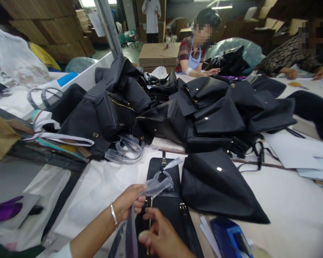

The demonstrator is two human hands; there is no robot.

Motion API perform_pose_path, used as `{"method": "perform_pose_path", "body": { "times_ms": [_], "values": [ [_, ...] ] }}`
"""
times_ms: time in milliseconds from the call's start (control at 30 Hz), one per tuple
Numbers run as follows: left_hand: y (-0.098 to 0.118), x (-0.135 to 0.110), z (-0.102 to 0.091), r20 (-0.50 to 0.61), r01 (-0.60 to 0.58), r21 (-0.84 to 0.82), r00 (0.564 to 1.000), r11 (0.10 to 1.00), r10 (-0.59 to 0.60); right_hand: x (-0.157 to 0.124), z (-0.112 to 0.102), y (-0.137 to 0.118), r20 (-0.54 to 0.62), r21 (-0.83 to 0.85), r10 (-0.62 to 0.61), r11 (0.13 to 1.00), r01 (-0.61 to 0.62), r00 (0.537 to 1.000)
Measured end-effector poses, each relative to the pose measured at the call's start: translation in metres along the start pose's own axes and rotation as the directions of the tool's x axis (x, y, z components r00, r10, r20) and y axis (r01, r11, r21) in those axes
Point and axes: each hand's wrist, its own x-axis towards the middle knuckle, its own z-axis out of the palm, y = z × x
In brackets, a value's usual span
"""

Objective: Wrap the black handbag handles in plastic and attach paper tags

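My left hand (133,200), with a silver bangle at its wrist, is closed around a strip of clear plastic wrap (157,186). The wrap runs up to a loop over the bag's flap and hangs below my fist. Under both hands lies a black leather bag (174,211) with a buckled strap and a gold zipper. My right hand (164,233) hovers over the zipper, thumb and fingers bent and apart, with nothing visible between them. Another black bag (218,186) with a shiny stud rests right beside it.
Piled black bags (161,118) stretch across the table behind. A blue tape dispenser-like object (230,238) sits at front right, white sheets (290,150) farther right. Plastic-wrapped handles (126,148) lie left of centre. A co-worker in an apron (195,59) and another person's patterned sleeve (282,57) are across the table.
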Motion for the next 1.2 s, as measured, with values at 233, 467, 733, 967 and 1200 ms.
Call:
{"method": "perform_pose_path", "body": {
  "times_ms": [233, 467, 733, 967, 1200],
  "values": [
    [0.023, 0.067, 0.044, 0.005, -0.028, -0.276, 1.0, 0.961, 0.031, 0.016, 0.038, -0.003, 0.238, 0.525, 0.033, 0.836, -0.157, 0.971],
    [0.008, 0.035, 0.031, 0.089, -0.047, -0.226, 0.994, 0.973, 0.069, 0.067, -0.063, -0.002, -0.098, 0.084, 0.13, 0.989, -0.122, 0.987],
    [-0.049, -0.004, 0.029, 0.288, 0.013, 0.313, 0.952, 0.95, -0.108, 0.147, -0.126, -0.004, -0.369, -0.239, 0.024, 0.964, -0.12, 0.929],
    [-0.059, 0.059, 0.059, -0.071, -0.046, 0.206, 0.996, 0.978, 0.062, 0.072, -0.111, -0.003, -0.518, -0.447, -0.122, 0.883, -0.146, 0.847],
    [-0.065, 0.114, 0.08, -0.105, -0.193, 0.59, 0.944, 0.784, 0.312, -0.082, -0.067, 0.083, -0.395, -0.664, -0.305, 0.747, -0.04, 0.867]
  ]
}}
